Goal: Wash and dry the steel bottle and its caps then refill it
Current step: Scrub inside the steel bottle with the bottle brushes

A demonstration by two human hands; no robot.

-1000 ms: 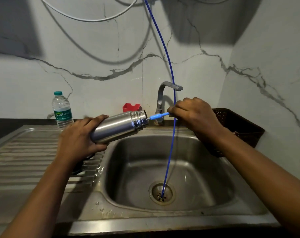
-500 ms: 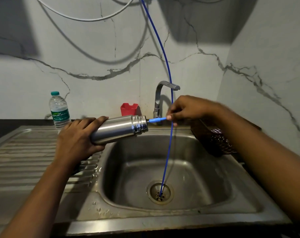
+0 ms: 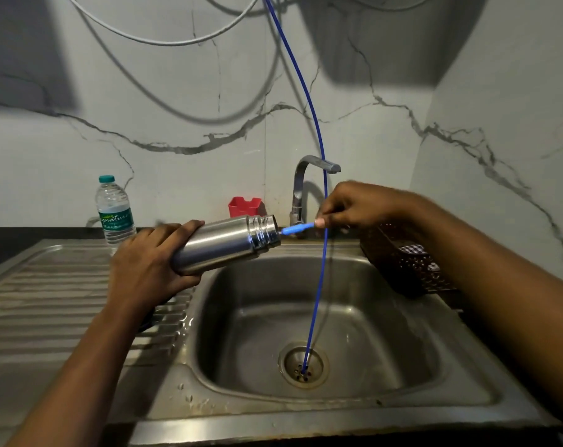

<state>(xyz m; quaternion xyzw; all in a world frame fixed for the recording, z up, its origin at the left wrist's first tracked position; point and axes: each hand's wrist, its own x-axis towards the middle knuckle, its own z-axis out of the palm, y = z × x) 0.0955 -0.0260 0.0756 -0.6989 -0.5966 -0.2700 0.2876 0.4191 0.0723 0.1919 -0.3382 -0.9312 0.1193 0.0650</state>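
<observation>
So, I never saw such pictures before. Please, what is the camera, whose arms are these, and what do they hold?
There is no machine: the single view comes from a camera worn on a person's head, looking down at their own arms. The left hand grips a steel bottle, held sideways with no cap, over the sink. The right hand pinches a thin blue stick, likely a cleaning brush, which goes into the bottle's mouth. Behind stand a tap, a plastic water bottle and a red holder; a dark basket sits at the right.
</observation>
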